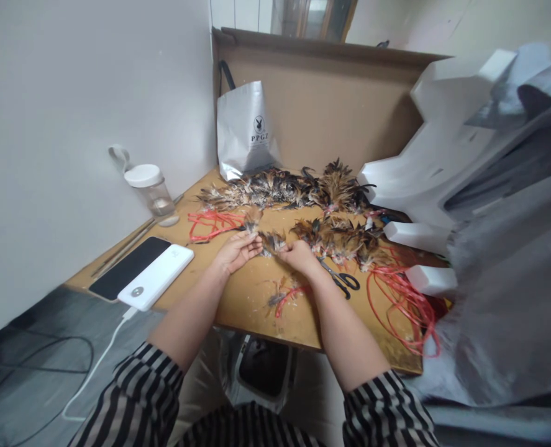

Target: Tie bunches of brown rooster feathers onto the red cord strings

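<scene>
My left hand (240,251) is closed in a pinch, with a small brown feather (253,220) standing up from its fingertips. My right hand (299,256) is curled with fingertips pressed on a little tuft of brown and dark feathers (272,241) between the two hands. Just beyond the right hand lies a row of bundled feathers (343,239). Black-handled scissors (347,282) rest beside the right wrist, blades partly hidden. Loose feather bits (277,297) and a strip of red plastic string (288,299) lie nearer the table's front edge.
A long feather heap (279,186) spans the back of the wooden table (251,310), before a silver bag (245,127). Red string lies left (214,225) and right (403,304). At left are a phone (128,267), a white power bank (156,276) and a lidded jar (151,189). White foam (396,167) flanks the right.
</scene>
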Motion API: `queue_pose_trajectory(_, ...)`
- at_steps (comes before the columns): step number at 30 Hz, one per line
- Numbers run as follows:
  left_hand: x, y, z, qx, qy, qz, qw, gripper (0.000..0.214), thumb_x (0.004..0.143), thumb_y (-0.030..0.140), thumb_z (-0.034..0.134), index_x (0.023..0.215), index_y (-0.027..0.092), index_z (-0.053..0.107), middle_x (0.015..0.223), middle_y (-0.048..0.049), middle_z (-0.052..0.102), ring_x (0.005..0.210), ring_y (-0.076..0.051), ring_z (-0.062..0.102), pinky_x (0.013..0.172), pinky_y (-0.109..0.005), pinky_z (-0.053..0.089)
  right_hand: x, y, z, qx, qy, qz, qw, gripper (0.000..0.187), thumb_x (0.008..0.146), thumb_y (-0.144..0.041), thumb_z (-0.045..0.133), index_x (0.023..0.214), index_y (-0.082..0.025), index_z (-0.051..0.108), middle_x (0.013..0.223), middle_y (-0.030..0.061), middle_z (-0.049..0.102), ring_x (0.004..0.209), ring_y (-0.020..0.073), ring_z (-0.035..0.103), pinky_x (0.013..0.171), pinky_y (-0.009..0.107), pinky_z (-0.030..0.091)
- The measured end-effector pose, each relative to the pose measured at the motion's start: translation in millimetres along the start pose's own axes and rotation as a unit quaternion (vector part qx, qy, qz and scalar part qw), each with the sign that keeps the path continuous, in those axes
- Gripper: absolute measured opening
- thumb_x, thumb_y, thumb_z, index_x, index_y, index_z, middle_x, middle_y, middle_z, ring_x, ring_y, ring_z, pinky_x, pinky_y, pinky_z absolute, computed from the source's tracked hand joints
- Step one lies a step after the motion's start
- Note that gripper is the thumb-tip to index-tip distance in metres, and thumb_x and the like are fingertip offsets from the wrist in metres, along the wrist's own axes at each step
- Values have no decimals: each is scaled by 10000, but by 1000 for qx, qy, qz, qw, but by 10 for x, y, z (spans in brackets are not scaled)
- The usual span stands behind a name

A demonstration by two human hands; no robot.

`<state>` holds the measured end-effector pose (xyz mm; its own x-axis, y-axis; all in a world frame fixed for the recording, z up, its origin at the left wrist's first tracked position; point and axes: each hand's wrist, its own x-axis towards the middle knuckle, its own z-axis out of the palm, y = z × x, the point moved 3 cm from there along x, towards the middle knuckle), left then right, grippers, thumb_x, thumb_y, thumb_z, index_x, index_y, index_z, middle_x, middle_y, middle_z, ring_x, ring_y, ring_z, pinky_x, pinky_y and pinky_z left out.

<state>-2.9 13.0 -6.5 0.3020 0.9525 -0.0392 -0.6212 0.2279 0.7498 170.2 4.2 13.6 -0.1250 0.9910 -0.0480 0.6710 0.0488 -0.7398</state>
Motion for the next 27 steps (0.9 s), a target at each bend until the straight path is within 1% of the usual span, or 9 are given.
queue_pose_trajectory(2,0,-10,10,-2,-5,-6,1000,57,720,104,595,777,103,594,717,-42,650,660,-116,622,706,-287,504,12,42,-44,158,-24,27,987,163,608,-298,595,580,-137,590,443,-27,451,362,44,319,386,196,223)
queue_pose_trajectory(4,-1,-25,22,0,-10,-17,1000,82,721,100,593,803,104,597,736,-49,656,668,-117,624,708,-285,505,28,53,-49,300,-44,45,952,188,584,-315,630,610,-136,578,444,-48,435,341,23,258,366,186,164)
queue_pose_trajectory(6,-8,-45,38,5,-16,-32,999,107,724,99,591,830,107,598,767,-59,662,683,-120,628,712,-284,505,44,31,-20,407,-70,42,910,219,553,-313,668,617,-135,558,471,-50,450,345,13,247,365,178,136)
queue_pose_trajectory(9,-29,-74,70,13,-33,-56,998,122,730,96,583,851,107,598,833,-75,668,717,-126,633,718,-282,507,59,-23,48,497,-93,26,862,245,534,-303,703,621,-137,546,466,-62,427,372,14,268,375,169,147)
queue_pose_trajectory(12,-51,-104,106,23,-52,-81,995,148,738,87,572,883,97,601,902,-100,664,734,-124,635,686,-239,509,66,-65,107,538,-71,11,840,243,533,-303,713,641,-143,565,454,-66,418,411,32,326,397,170,213)
queue_pose_trajectory(16,-56,-145,128,29,-54,-110,992,170,744,76,559,907,75,610,894,-123,664,696,-117,638,565,-149,492,68,-97,173,549,-14,-14,836,242,536,-323,714,663,-153,599,507,-46,502,471,59,431,478,198,339)
queue_pose_trajectory(19,-43,-168,125,14,-47,-119,992,178,757,62,536,919,73,608,858,-124,667,669,-106,637,533,-124,481,70,-111,229,533,19,-22,846,265,534,-350,710,696,-164,613,587,-23,576,526,87,499,553,232,401)
queue_pose_trajectory(23,-24,-184,114,-12,-37,-117,992,172,763,48,520,910,74,606,797,-101,666,630,-89,631,520,-112,480,66,-134,291,502,50,-40,862,265,557,-376,689,707,-172,612,603,-17,597,550,101,523,596,247,425)
queue_pose_trajectory(27,-17,-189,115,-30,-21,-126,991,137,758,40,522,854,77,613,738,-71,658,577,-70,616,478,-95,468,56,-150,312,483,67,-61,871,243,588,-379,667,718,-179,618,620,-20,603,575,106,534,635,253,431)
